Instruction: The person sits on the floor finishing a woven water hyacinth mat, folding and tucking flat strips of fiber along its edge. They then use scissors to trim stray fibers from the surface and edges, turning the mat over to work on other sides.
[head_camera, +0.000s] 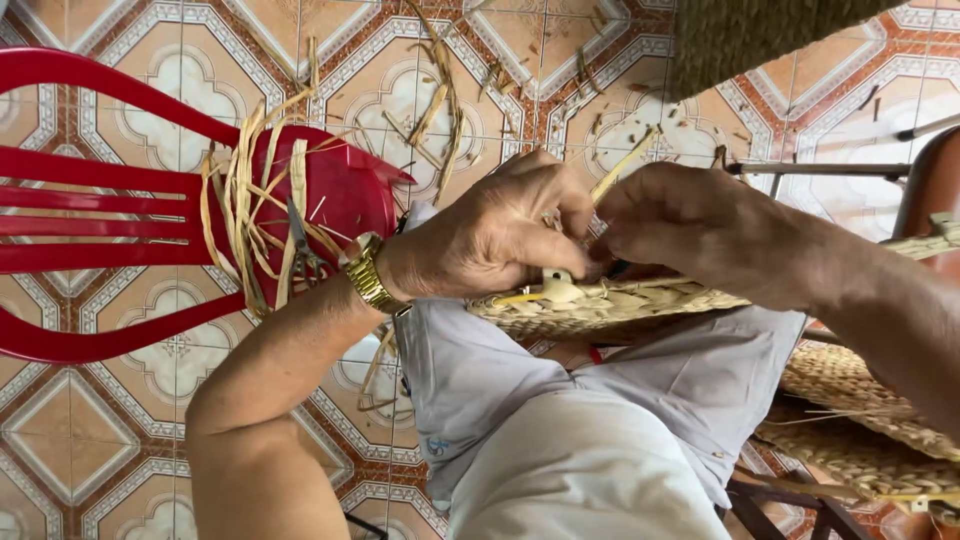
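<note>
packages: none | labels: none | signs: none | screens: none

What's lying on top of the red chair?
A loose bundle of dry straw strips lies on the red chair, with what looks like a small dark tool among them. The left hand covers the seat's near corner, so anything there is hidden.

Our left hand (500, 235) and right hand (690, 225) meet over the woven rim (600, 305), leaving no gap between them. To the left, the red chair (120, 210) heaped with straw (255, 215) blocks us. Ahead, the tiled floor (480, 80) lies open under loose scraps. To the right, stacked mats (860, 420) crowd us.
</note>
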